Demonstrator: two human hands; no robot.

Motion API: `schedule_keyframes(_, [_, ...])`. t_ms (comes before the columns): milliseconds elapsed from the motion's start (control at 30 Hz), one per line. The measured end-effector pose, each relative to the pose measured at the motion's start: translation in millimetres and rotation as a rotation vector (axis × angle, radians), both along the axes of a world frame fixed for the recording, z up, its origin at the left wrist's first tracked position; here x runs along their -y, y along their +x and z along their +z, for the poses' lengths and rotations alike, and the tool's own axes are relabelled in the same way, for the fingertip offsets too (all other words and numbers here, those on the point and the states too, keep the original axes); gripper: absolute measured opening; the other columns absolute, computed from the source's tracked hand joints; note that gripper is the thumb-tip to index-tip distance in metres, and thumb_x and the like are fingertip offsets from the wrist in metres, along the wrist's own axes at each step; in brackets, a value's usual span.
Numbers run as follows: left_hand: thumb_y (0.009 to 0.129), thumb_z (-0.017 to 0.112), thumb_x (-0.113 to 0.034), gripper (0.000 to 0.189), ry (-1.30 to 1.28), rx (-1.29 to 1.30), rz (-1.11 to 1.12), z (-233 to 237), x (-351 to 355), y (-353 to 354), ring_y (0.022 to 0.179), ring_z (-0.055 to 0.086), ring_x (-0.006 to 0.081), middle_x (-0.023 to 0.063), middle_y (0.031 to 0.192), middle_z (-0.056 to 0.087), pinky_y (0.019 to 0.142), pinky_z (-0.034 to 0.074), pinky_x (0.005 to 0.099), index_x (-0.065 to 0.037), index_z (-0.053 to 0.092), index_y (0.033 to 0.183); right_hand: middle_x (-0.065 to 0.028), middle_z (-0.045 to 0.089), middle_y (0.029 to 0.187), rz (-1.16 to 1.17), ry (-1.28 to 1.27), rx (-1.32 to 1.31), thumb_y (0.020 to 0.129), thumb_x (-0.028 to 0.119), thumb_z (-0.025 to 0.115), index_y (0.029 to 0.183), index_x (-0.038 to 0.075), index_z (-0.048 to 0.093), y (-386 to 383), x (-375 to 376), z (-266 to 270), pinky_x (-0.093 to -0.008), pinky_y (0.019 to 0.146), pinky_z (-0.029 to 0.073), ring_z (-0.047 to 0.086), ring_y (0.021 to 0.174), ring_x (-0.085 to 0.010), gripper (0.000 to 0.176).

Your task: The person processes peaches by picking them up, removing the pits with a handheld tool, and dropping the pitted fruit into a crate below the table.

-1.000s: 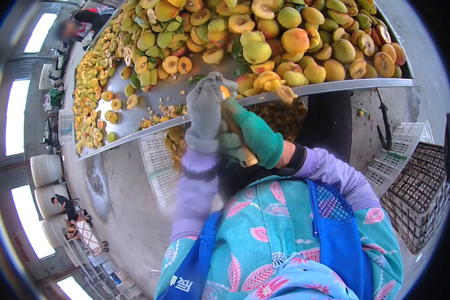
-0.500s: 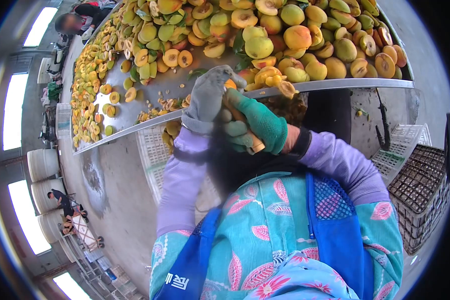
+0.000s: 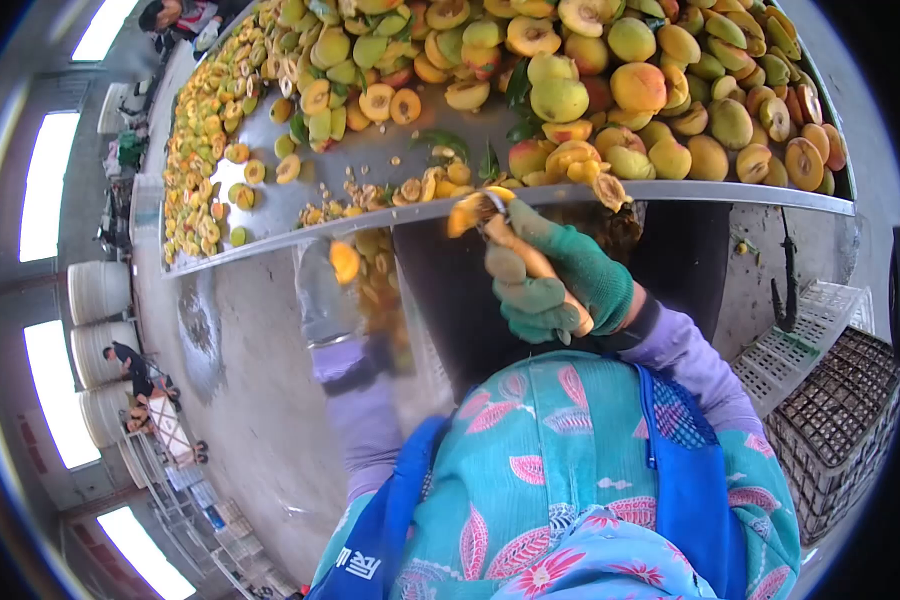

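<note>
My right hand (image 3: 565,270), in a green glove, is closed around the wooden handle (image 3: 535,258) of a pitting knife. Orange peach flesh (image 3: 465,214) clings around its metal tip, just below the table's front rim. Off to the left, my left hand (image 3: 327,295), in a grey glove, is smeared by motion. An orange peach half (image 3: 344,262) shows at its fingers, seemingly held. Beside and below that hand, more peach pieces (image 3: 378,285) lie in a container, partly blurred.
A metal-rimmed table (image 3: 300,232) carries heaps of whole and halved peaches (image 3: 635,88), with scraps and pits near its front edge. Plastic crates (image 3: 835,400) stand at the right. White tubs (image 3: 100,290) and a person with a cart (image 3: 170,430) are at the left; another person (image 3: 175,18) is beyond the table.
My left hand has left the right hand and swung left and down below the rim with a peach half. The right hand still grips the pitting knife, its tip now in view with flesh around it.
</note>
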State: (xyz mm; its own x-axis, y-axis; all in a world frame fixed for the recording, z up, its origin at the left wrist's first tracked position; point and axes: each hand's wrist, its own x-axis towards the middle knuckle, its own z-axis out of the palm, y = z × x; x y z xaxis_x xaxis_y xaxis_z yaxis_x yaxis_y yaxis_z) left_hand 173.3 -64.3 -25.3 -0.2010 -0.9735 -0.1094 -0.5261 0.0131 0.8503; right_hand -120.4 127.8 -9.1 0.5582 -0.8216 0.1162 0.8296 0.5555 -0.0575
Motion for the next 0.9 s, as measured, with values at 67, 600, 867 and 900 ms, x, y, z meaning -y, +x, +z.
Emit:
schedule_keyframes(67, [0.094,0.054,-0.022,0.024,-0.321,0.445,-0.034,-7.1,40.9,11.6,0.083,0.061,0.0213,0.0088,0.093,0.062,0.069,0.051,0.0331,-0.003,0.059,0.106,0.0053,0.040,0.053,-0.125,0.316,-0.173,0.093,0.056,0.047,0.081,0.018,0.052,-7.1,10.5,-27.9,-0.0254,0.035,0.031,0.040,0.040,-0.0090,0.040])
schedule_keyframes(600, [0.081,0.062,0.002,0.038,-0.356,-0.053,-0.761,33.9,-2.5,-205.0,0.094,0.064,0.0236,0.0145,0.110,0.061,0.078,0.057,0.0322,0.001,0.056,0.119,-0.0159,0.057,0.066,-1.038,0.037,-1.789,0.097,0.041,0.048,0.089,0.003,0.052,-6.8,30.4,-27.5,-0.0467,0.056,0.044,0.058,0.061,-0.0367,0.039])
schedule_keyframes(867, [0.085,0.060,-0.008,0.023,-0.620,-0.119,-0.515,12.5,-41.1,-195.5,0.091,0.062,0.0239,0.0095,0.102,0.062,0.078,0.051,0.0319,-0.005,0.063,0.108,-0.0231,0.059,0.072,-1.020,-0.154,-2.003,0.097,0.038,0.047,0.094,0.002,0.053,5.9,28.0,-25.1,-0.0481,0.059,0.045,0.059,0.070,-0.0429,0.036])
schedule_keyframes(900, [0.087,0.057,-0.008,0.022,-0.575,-0.153,-0.544,15.9,-43.7,-196.5,0.088,0.063,0.0218,0.0096,0.100,0.063,0.077,0.052,0.0310,-0.004,0.062,0.109,-0.0231,0.059,0.072,-1.036,-0.165,-1.991,0.097,0.038,0.047,0.094,0.002,0.053,8.0,25.1,-24.2,-0.0479,0.059,0.045,0.059,0.070,-0.0425,0.036])
